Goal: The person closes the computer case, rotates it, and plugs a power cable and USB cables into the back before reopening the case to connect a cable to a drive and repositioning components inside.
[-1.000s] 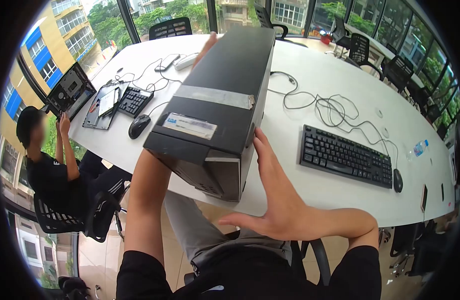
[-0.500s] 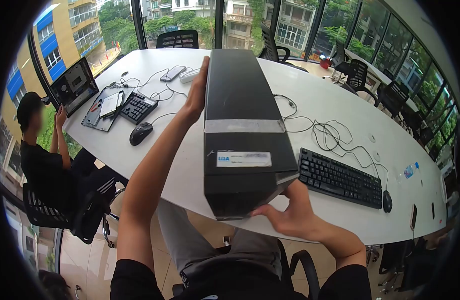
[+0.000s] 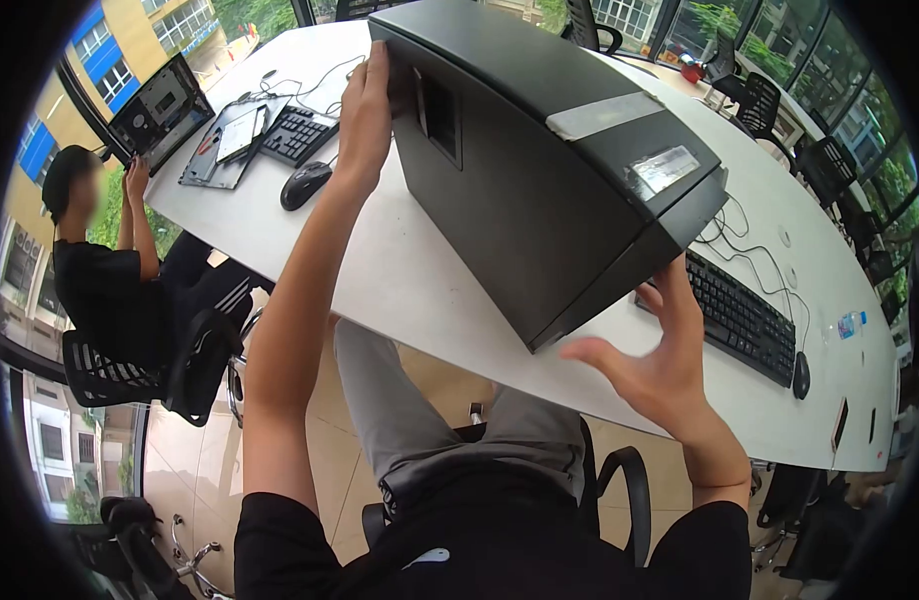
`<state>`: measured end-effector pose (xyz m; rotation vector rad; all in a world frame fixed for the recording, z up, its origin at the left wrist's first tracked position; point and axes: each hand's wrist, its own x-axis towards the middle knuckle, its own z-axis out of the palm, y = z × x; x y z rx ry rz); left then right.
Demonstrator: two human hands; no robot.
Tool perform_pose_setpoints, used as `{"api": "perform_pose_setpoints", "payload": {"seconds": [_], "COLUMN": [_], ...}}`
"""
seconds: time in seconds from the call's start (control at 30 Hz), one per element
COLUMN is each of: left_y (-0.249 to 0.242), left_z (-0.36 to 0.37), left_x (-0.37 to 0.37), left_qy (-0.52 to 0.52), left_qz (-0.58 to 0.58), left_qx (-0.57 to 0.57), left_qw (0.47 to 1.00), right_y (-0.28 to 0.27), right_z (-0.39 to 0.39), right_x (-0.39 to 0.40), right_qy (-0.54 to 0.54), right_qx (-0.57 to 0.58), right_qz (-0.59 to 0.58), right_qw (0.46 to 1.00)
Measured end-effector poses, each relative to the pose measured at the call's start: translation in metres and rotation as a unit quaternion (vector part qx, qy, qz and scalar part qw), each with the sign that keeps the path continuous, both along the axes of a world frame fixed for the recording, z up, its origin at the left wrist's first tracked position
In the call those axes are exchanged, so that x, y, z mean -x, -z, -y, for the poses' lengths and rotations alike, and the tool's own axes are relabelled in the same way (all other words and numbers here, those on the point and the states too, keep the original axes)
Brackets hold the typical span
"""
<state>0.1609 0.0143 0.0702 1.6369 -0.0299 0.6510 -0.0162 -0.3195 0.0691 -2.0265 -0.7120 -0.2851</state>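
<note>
A black computer case (image 3: 520, 190) stands at an angle over the table in front of me. A strip of tape crosses its top, beside a small worn label (image 3: 664, 170). My left hand (image 3: 368, 125) is at its far left end, fingers stretched along the rear edge and pressed to it. A recessed opening shows in the side panel near that hand. My right hand (image 3: 660, 350) is at the near right corner, with its thumb spread away from the case. Its other fingers reach up by the front face, partly hidden. Whether the case's base fully touches the table cannot be seen.
Right of the case lie a black keyboard (image 3: 745, 318), a mouse (image 3: 801, 376), cables and a water bottle (image 3: 852, 324). On the left are another mouse (image 3: 306, 186), a keypad (image 3: 298, 137) and a panel with parts. A seated person (image 3: 110, 270) holds an open case panel (image 3: 162, 112).
The case has turned, its front end swinging right, so its left side panel now shows. My right thumb has come away from its lower corner. My view has shifted slightly.
</note>
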Motion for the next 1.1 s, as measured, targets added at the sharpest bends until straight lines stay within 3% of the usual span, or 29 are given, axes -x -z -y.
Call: {"api": "perform_pose_setpoints", "payload": {"seconds": [0.2, 0.47, 0.57, 0.67, 0.73, 0.87, 1.1], "left_y": [0.011, 0.011, 0.003, 0.004, 0.003, -0.013, -0.016], "left_z": [-0.014, 0.014, 0.026, 0.03, 0.043, 0.063, 0.078], "left_x": [-0.007, 0.028, 0.041, 0.039, 0.042, 0.05, 0.046], "left_qy": [-0.009, -0.123, -0.083, -0.112, -0.206, -0.238, -0.297], "left_qz": [0.011, 0.04, 0.032, 0.051, 0.101, 0.065, 0.032], "left_qx": [-0.033, -0.101, -0.115, -0.153, -0.223, -0.252, -0.332], "left_qw": [0.999, 0.987, 0.989, 0.981, 0.947, 0.936, 0.895], "right_y": [-0.006, -0.03, -0.031, -0.022, -0.018, -0.005, -0.02], "right_z": [0.003, 0.058, 0.059, 0.072, 0.074, 0.075, 0.072], "right_x": [-0.029, -0.136, -0.159, -0.19, -0.196, -0.199, -0.181], "right_qy": [0.04, 0.051, 0.081, 0.046, 0.055, 0.017, 0.025], "right_qx": [-0.019, -0.029, -0.081, -0.106, -0.114, -0.145, -0.068], "right_qz": [-0.07, -0.167, -0.196, -0.224, -0.219, -0.164, -0.085], "right_qw": [0.997, 0.984, 0.974, 0.968, 0.968, 0.976, 0.994]}}
